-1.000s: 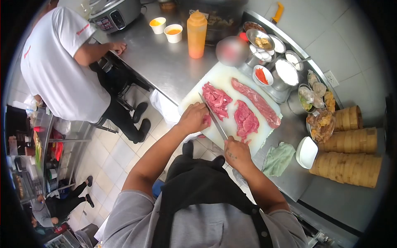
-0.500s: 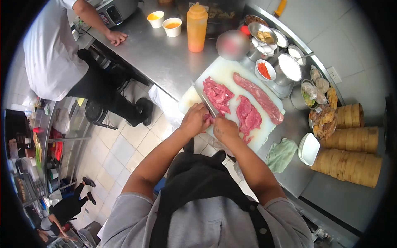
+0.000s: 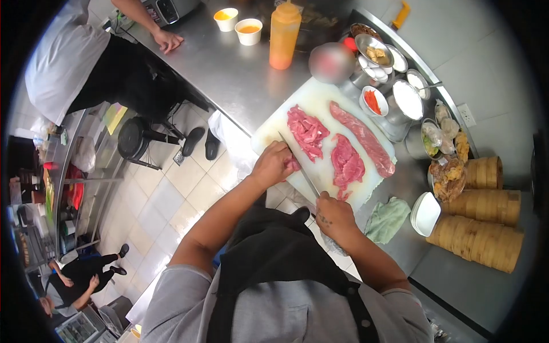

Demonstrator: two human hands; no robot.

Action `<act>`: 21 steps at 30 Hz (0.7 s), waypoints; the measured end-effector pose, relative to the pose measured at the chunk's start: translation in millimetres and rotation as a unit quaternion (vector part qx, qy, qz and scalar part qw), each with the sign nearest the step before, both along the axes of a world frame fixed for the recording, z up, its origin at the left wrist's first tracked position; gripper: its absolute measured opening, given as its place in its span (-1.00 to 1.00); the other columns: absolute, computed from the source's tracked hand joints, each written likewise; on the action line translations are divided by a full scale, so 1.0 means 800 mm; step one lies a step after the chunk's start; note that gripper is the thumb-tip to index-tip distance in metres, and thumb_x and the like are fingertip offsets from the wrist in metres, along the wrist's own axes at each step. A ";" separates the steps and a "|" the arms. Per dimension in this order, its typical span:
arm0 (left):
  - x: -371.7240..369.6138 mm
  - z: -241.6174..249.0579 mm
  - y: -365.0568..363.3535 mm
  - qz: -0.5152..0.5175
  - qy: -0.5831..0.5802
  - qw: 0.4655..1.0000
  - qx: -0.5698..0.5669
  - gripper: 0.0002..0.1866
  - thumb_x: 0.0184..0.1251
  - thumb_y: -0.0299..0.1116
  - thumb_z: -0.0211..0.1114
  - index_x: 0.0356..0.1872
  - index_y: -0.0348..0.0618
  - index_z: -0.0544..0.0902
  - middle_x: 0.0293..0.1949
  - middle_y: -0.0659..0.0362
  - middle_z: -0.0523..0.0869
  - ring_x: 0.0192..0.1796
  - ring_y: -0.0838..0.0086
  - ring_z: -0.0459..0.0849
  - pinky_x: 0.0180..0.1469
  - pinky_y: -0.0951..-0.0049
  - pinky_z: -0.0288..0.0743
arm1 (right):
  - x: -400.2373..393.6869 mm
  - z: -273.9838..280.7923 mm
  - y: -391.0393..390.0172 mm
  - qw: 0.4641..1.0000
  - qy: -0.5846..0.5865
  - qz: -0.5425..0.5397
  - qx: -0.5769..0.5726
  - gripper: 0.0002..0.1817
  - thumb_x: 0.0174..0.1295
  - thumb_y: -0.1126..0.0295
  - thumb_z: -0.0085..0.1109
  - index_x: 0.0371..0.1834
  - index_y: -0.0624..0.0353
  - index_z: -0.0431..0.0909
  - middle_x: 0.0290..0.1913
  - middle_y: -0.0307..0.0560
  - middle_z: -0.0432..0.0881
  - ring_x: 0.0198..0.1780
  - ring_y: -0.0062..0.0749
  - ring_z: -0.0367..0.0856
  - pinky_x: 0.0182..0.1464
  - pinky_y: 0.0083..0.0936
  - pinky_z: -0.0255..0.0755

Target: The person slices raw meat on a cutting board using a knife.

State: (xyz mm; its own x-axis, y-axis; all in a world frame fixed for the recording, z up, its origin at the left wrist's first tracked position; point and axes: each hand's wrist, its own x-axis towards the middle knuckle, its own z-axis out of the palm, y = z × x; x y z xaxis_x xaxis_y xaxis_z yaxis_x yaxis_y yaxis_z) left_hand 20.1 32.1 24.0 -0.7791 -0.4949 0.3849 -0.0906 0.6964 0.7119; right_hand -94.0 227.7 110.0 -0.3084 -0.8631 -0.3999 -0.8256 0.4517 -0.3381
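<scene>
The knife [image 3: 304, 172] is gripped by its handle in the closed right hand [image 3: 334, 216]. A small meat piece [image 3: 294, 166] is clamped under the left hand's [image 3: 274, 164] fingers at the near left of the cutting board [image 3: 320, 91]. Beyond the blade, the board is crowded by a meat pile [image 3: 307, 132], a flat meat chunk [image 3: 347, 161] and a long meat strip [image 3: 363, 137]. The far side is hemmed in by bowls [image 3: 373, 102] and a sauce bottle [image 3: 284, 37].

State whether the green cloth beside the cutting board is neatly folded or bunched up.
Bunched up: the green cloth lies on the steel counter in loose, uneven creases with ragged outlines.
</scene>
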 end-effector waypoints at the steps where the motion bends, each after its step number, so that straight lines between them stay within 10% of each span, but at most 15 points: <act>1: 0.000 0.002 0.000 -0.001 -0.002 1.000 0.006 -0.85 -0.07 -0.59 0.39 -0.45 -0.15 0.62 -0.29 0.07 0.59 -0.16 0.10 0.57 -0.10 0.19 0.48 | -0.002 -0.013 0.001 1.000 -0.013 0.004 -0.024 -0.82 0.27 0.46 -0.03 -0.22 0.40 0.47 -0.43 0.35 0.67 -0.32 0.24 0.73 -0.18 0.06 0.58; 7: -0.001 -0.018 -0.002 -0.018 -0.035 0.999 -0.010 -0.84 -0.08 -0.58 0.38 -0.42 -0.16 0.63 -0.27 0.07 0.60 -0.16 0.10 0.58 -0.08 0.21 0.49 | -0.015 -0.085 -0.078 0.985 -0.031 0.010 -0.167 -0.77 0.31 0.35 0.01 -0.18 0.34 0.48 -0.34 0.32 0.68 -0.28 0.26 0.71 -0.16 0.07 0.55; 21: 0.005 -0.014 -0.002 -0.001 -0.030 1.000 -0.009 -0.84 -0.05 -0.57 0.39 -0.40 -0.19 0.61 -0.25 0.05 0.62 -0.12 0.10 0.59 -0.03 0.18 0.51 | -0.005 0.001 -0.004 1.000 0.000 0.015 0.019 -0.81 0.31 0.40 0.00 -0.20 0.34 0.49 -0.35 0.31 0.70 -0.31 0.21 0.73 -0.14 0.06 0.56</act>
